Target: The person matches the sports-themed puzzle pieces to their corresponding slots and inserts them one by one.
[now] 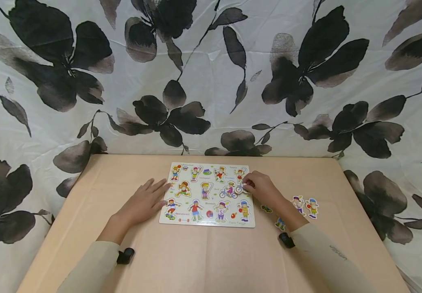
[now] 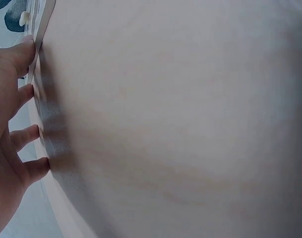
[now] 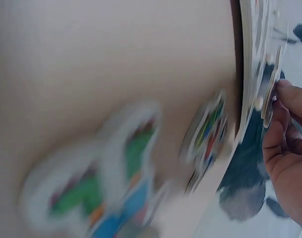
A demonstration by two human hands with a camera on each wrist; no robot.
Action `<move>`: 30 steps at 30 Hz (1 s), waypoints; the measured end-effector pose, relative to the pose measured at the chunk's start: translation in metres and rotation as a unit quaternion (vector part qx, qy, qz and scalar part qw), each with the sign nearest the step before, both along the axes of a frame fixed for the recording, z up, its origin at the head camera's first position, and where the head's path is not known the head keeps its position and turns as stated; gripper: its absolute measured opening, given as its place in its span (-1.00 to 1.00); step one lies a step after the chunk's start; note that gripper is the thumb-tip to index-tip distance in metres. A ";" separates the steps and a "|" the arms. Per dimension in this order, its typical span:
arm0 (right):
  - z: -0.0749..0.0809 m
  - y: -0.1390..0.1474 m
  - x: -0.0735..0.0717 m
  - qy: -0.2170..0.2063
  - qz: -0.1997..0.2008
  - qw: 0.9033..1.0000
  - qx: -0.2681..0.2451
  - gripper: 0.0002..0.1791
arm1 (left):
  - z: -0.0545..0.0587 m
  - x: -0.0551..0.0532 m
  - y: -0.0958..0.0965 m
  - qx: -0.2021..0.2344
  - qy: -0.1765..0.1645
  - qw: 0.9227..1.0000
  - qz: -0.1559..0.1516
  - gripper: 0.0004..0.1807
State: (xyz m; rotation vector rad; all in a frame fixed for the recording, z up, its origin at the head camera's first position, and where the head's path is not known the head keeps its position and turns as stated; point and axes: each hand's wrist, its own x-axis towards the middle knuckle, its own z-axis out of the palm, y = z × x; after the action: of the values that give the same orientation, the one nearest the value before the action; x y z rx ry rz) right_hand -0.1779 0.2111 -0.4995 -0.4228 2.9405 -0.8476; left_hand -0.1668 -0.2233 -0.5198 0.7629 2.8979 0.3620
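A white puzzle board (image 1: 186,207) printed with colourful children at sports lies on the table. My left hand (image 1: 137,205) rests at its left side, fingers stretched out and touching the edge. In the left wrist view, the thumb (image 2: 24,52) lies against the board's rim. Over the board's right part, my right hand (image 1: 260,187) pinches a thin flat puzzle piece (image 3: 272,89) between thumb and fingers. A child on a bicycle (image 1: 229,190) shows right at those fingertips in the head view. The held piece is seen nearly edge-on in the right wrist view, so its picture is hidden there.
Loose puzzle pieces lie right of the board: two child figures (image 1: 311,208) side by side, one (image 1: 280,224) partly under the right forearm, and another (image 1: 267,208) near the board's edge. A floral cloth (image 1: 214,81) hangs behind the tan table (image 1: 203,260).
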 end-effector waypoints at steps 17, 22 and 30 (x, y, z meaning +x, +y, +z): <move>-0.010 -0.047 -0.009 -0.022 0.050 0.997 0.060 -0.90 | -0.001 0.000 0.002 0.005 -0.005 1.000 -0.003 -0.30; -0.006 -0.053 -0.009 -0.032 0.061 0.996 0.064 -0.90 | 0.001 0.001 0.002 0.003 -0.007 1.000 0.001 -0.30; -0.004 -0.051 -0.011 -0.040 0.062 0.995 0.065 -0.89 | 0.002 0.000 0.002 0.004 -0.007 1.000 0.003 -0.30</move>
State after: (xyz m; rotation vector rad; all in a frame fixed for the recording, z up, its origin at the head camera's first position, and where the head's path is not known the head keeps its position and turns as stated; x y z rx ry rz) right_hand -0.1886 0.1598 -0.5039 -0.5413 2.8399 -0.6398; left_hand -0.1665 -0.2217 -0.5183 0.7493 2.8881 0.3792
